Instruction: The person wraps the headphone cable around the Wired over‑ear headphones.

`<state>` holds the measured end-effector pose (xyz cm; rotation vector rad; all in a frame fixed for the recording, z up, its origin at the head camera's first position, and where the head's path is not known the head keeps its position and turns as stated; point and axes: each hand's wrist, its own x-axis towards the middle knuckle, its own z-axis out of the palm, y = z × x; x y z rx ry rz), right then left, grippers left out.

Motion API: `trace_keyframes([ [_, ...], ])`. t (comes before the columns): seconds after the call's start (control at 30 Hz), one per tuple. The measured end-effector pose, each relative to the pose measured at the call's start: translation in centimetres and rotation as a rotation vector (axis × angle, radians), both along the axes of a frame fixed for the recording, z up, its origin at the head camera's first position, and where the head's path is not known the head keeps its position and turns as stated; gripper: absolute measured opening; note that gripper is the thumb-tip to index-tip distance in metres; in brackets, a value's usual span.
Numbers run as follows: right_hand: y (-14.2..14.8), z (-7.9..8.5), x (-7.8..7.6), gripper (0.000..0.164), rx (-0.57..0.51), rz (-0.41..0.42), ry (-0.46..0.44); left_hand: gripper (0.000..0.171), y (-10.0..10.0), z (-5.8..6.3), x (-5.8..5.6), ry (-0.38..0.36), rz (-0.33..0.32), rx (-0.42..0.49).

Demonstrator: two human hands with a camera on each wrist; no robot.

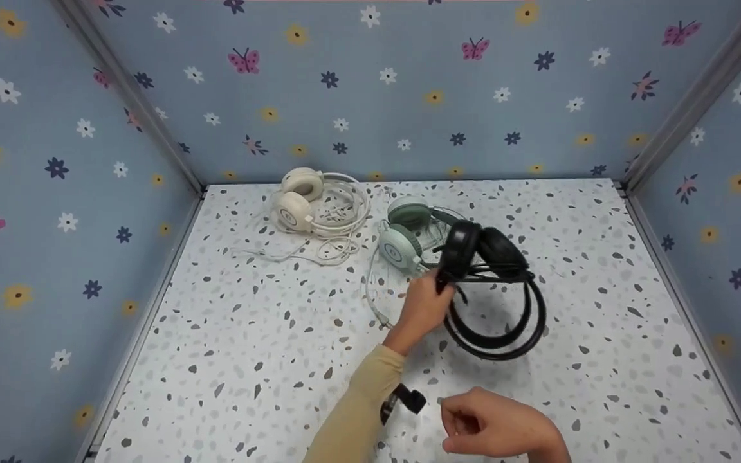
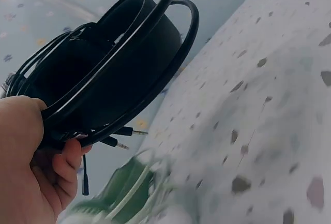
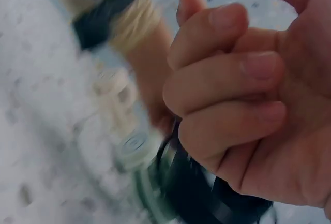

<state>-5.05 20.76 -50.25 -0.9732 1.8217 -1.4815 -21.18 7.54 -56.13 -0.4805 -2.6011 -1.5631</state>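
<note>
With the left hand [image 1: 427,302] gripping the black headphones [image 1: 499,254] below one earcup, above the table [image 1: 248,334] and nearer its right edge, and the right hand [image 1: 499,424] loosely curled, unladen, guard the dangling plugs [image 2: 124,131] from snagging the green headphones [image 1: 399,247].

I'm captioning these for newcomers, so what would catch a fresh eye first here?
Likely the black headphones, dark against the speckled white surface, held right of centre in the head view by the person's left grip. Next come the pale green headphones just left of and partly behind them, and the cream headphones farther left near the back wall, whose blue is dotted with flowers and butterflies.
</note>
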Motion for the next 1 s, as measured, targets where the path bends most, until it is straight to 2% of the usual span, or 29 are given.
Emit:
trace_keyframes([
  [0.17,-0.8,4.9,-0.6,0.015,0.026,-0.040,0.261,0.011,5.7,-0.8,-1.5,-0.020,-0.083,-0.035],
  [0.33,-3.1,7.8,-1.7,0.016,-0.157,-0.153,0.534,0.018,9.8,-2.2,-2.6,-0.050,-0.114,-0.117],
  [0.4,-4.2,8.4,-2.1,0.018,-0.228,-0.189,0.598,0.020,10.8,-2.7,-2.9,-0.083,-0.121,-0.154],
  [0.5,-5.6,9.1,-2.8,0.018,-0.287,-0.198,0.625,0.023,11.9,-3.2,-3.4,-0.120,-0.125,-0.204],
  [0.67,-6.8,9.3,-3.7,0.016,-0.301,-0.218,0.629,0.025,12.5,-3.7,-4.4,-0.145,-0.131,-0.230],
  [0.83,-7.1,8.9,-3.9,0.015,-0.308,-0.227,0.605,0.028,12.8,-4.2,-5.0,-0.258,-0.187,-0.198],
  [0.93,-6.9,8.6,-3.9,0.015,-0.302,-0.229,0.592,0.034,13.0,-4.5,-5.0,-0.329,-0.173,-0.167],
  [1.0,-6.7,8.4,-4.0,0.015,-0.300,-0.234,0.592,0.035,13.0,-4.6,-5.0,-0.350,-0.144,-0.130],
])
